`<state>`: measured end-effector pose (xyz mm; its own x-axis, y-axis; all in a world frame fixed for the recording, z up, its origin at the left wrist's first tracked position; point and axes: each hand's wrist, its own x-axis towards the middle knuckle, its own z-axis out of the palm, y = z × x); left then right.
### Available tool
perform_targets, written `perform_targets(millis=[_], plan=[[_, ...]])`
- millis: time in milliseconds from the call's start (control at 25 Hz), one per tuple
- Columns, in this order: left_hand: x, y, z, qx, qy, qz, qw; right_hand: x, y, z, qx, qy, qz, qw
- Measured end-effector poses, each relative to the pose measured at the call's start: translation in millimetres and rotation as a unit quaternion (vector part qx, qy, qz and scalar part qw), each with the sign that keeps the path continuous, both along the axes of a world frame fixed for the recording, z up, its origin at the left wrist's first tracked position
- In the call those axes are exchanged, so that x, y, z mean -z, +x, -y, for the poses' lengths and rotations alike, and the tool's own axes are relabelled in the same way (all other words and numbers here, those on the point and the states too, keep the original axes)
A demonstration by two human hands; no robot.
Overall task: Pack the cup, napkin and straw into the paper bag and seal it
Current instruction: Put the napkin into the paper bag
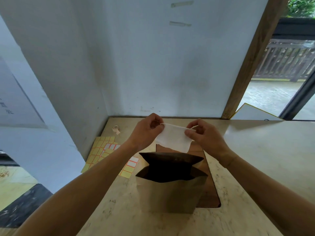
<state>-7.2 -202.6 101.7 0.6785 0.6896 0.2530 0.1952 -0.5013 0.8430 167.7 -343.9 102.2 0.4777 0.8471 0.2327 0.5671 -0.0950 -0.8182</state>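
A brown paper bag (170,193) stands upright on the counter with its mouth wide open and dark inside. Above and just behind that mouth hangs a white napkin (173,138), stretched between both hands. My left hand (146,132) pinches its left top corner, my right hand (202,133) pinches the right top corner. The napkin's lower edge dangles a little above the bag's far rim. I cannot see a cup or a straw; the bag's inside is too dark to read.
Sheets of yellow and white sticker labels (105,150) lie left of the bag. A small roll of tape (116,128) sits near the back left corner. A dark wooden board (206,189) lies under the bag. Walls close the counter (255,150) at back and left.
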Motion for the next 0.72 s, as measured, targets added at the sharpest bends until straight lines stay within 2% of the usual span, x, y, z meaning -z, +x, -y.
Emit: perform_targets(millis=[240,400,600,680,720], plan=[[0,-3,8,0.024,0.019,-0.012,0.999,-8,-11,-3,-0.078,-0.058,0.069,0.993],[4,-13,6,0.029,0.039,-0.042,0.998,-9,-15,-3,-0.086,-0.090,0.107,0.987],[7,-39,-3,0.067,0.122,-0.164,0.977,-7,-17,-4,-0.070,-0.142,0.139,0.978],[5,-42,1,0.117,0.136,-0.248,0.952,-5,-20,-6,-0.079,-0.171,0.143,0.972],[6,-41,6,0.143,0.162,-0.306,0.927,-4,-23,-8,-0.094,-0.189,0.151,0.966]])
